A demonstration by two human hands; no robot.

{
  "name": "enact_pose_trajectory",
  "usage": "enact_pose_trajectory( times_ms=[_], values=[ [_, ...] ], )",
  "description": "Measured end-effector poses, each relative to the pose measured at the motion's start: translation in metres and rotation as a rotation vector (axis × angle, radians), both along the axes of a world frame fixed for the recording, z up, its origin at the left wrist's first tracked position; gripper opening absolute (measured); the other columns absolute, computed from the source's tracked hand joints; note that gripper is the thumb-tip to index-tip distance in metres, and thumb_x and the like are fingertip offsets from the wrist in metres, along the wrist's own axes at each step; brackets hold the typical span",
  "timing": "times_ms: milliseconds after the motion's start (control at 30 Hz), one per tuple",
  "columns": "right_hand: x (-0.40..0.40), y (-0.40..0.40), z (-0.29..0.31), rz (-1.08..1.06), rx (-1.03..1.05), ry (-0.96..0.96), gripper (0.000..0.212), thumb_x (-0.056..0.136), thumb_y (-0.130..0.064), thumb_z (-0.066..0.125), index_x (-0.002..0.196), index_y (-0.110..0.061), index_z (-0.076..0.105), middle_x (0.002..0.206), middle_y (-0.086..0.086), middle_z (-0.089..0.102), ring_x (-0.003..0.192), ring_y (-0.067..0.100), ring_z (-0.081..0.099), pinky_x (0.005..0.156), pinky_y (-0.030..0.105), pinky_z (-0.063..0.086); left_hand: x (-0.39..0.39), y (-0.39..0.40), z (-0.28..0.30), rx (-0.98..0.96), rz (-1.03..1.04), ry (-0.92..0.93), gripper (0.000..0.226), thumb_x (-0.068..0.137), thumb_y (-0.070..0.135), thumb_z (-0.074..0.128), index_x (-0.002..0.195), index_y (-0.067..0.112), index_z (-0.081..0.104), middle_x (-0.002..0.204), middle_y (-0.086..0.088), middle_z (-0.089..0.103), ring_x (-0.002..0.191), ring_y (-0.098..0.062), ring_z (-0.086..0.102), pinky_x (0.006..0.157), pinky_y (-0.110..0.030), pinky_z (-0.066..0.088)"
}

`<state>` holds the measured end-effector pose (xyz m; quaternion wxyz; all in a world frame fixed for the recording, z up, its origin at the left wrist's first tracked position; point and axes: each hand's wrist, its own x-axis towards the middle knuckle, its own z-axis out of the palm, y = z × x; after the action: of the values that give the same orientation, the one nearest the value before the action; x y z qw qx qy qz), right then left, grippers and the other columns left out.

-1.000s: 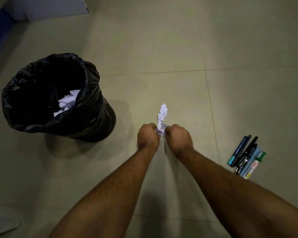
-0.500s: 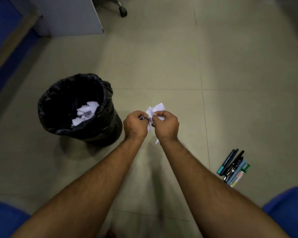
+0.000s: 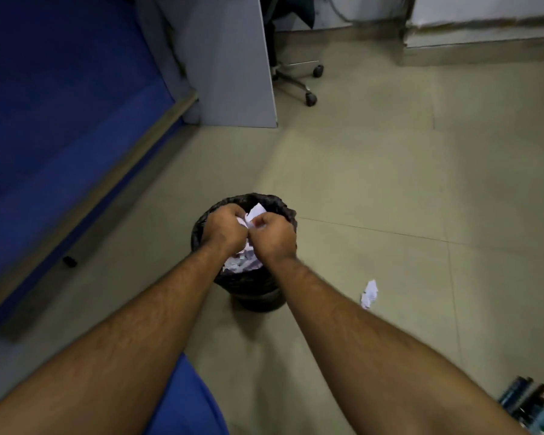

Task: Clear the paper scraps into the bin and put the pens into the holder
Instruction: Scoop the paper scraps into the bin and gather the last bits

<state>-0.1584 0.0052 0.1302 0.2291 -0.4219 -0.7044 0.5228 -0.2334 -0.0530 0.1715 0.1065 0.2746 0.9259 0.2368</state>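
Both my hands hover over the mouth of the black-lined bin (image 3: 258, 295). My left hand (image 3: 223, 229) and my right hand (image 3: 272, 235) together grip a crumpled white paper scrap (image 3: 254, 213) between their curled fingers. More white scraps (image 3: 241, 262) lie inside the bin under my wrists. Another paper scrap (image 3: 369, 293) lies on the floor just right of the bin. A bunch of pens (image 3: 526, 406) lies on the floor at the bottom right corner. No pen holder is in view.
A blue partition wall (image 3: 60, 120) with a pale skirting runs along the left. A grey desk panel (image 3: 233, 64) and an office chair base on castors (image 3: 299, 80) stand behind the bin. Beige tiled floor (image 3: 390, 183) stretches to the right. Blue cloth (image 3: 189, 400) shows at the bottom.
My hands have carried the scrap from beside the bin to above its opening. The view has tilted up, and the pens have slid to the bottom right corner.
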Motion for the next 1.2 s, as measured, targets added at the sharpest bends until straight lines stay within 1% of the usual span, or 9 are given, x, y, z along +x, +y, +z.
enact_pose_trajectory(
  times_ms=[133, 200, 400, 600, 767, 933, 1033, 1133, 1200],
  values=[
    [-0.010, 0.001, -0.008, 0.169, 0.023, -0.177, 0.036, 0.081, -0.027, 0.073, 0.116, -0.018, 0.070, 0.116, 0.004, 0.071, 0.109, 0.022, 0.065, 0.092, 0.029, 0.052, -0.017, -0.017, -0.022, -0.162, -0.084, -0.011, 0.031, 0.087, 0.016, 0.059, 0.118, 0.019, 0.066, 0.120, -0.009, 0.067, 0.105, -0.030, 0.063, 0.087, -0.031, 0.051],
    [-0.005, 0.006, -0.007, 0.167, 0.053, -0.176, 0.042, 0.080, -0.018, 0.071, 0.121, -0.018, 0.068, 0.121, 0.003, 0.070, 0.113, 0.020, 0.064, 0.097, 0.029, 0.050, -0.017, -0.017, -0.029, -0.167, -0.082, -0.008, 0.036, 0.088, 0.010, 0.057, 0.121, 0.019, 0.065, 0.125, -0.007, 0.065, 0.113, -0.029, 0.061, 0.088, -0.029, 0.047],
    [0.036, 0.028, 0.003, -0.123, 0.065, -0.029, 0.017, 0.084, -0.024, 0.065, 0.098, -0.020, 0.073, 0.095, -0.002, 0.075, 0.089, 0.017, 0.067, 0.074, 0.021, 0.045, 0.011, 0.014, -0.020, 0.010, -0.155, -0.022, 0.033, 0.085, 0.008, 0.050, 0.103, 0.025, 0.071, 0.108, 0.000, 0.073, 0.100, -0.021, 0.066, 0.089, -0.033, 0.054],
    [0.091, 0.061, -0.002, -0.280, 0.063, -0.002, 0.011, 0.085, -0.024, 0.060, 0.090, -0.022, 0.070, 0.077, -0.008, 0.067, 0.074, 0.013, 0.061, 0.070, 0.022, 0.044, 0.072, 0.061, -0.043, 0.166, -0.208, -0.127, 0.029, 0.087, 0.003, 0.052, 0.100, 0.016, 0.074, 0.101, -0.004, 0.074, 0.093, -0.021, 0.068, 0.080, -0.022, 0.049],
    [0.154, 0.075, -0.060, -0.308, 0.014, -0.182, 0.015, 0.086, -0.029, 0.059, 0.094, -0.023, 0.071, 0.089, -0.005, 0.073, 0.084, 0.018, 0.066, 0.069, 0.024, 0.044, 0.130, 0.094, -0.102, 0.079, -0.295, -0.185, 0.031, 0.085, 0.005, 0.050, 0.102, 0.018, 0.074, 0.107, -0.004, 0.073, 0.099, -0.024, 0.066, 0.082, -0.024, 0.047],
    [0.229, 0.057, -0.162, -0.225, -0.067, -0.607, 0.031, 0.087, -0.036, 0.059, 0.113, -0.020, 0.063, 0.113, 0.005, 0.068, 0.110, 0.029, 0.061, 0.085, 0.031, 0.047, 0.196, 0.076, -0.206, -0.109, -0.427, -0.320, 0.031, 0.090, 0.012, 0.049, 0.117, 0.013, 0.065, 0.121, -0.010, 0.064, 0.111, -0.028, 0.061, 0.090, -0.027, 0.045],
    [0.258, 0.040, -0.204, -0.147, -0.021, -0.845, 0.040, 0.085, -0.030, 0.060, 0.122, -0.017, 0.053, 0.122, 0.010, 0.054, 0.114, 0.032, 0.053, 0.087, 0.036, 0.048, 0.216, 0.064, -0.246, -0.237, -0.467, -0.292, 0.031, 0.091, 0.014, 0.048, 0.121, 0.014, 0.058, 0.120, -0.011, 0.053, 0.113, -0.031, 0.055, 0.089, -0.031, 0.044],
    [0.264, 0.036, -0.225, -0.175, -0.011, -0.780, 0.039, 0.083, -0.014, 0.056, 0.121, -0.015, 0.053, 0.119, 0.013, 0.051, 0.109, 0.034, 0.052, 0.084, 0.037, 0.048, 0.223, 0.062, -0.267, -0.296, -0.487, -0.217, 0.048, 0.088, 0.008, 0.047, 0.135, 0.018, 0.050, 0.124, -0.012, 0.047, 0.116, -0.031, 0.050, 0.096, -0.036, 0.045],
    [0.262, 0.042, -0.232, -0.167, 0.001, -0.705, 0.034, 0.084, -0.013, 0.054, 0.118, -0.014, 0.057, 0.115, 0.013, 0.054, 0.106, 0.035, 0.056, 0.084, 0.038, 0.048, 0.222, 0.064, -0.276, -0.249, -0.475, -0.217, 0.039, 0.091, 0.011, 0.044, 0.128, 0.017, 0.054, 0.118, -0.011, 0.048, 0.112, -0.032, 0.052, 0.094, -0.037, 0.046]
  ],
)
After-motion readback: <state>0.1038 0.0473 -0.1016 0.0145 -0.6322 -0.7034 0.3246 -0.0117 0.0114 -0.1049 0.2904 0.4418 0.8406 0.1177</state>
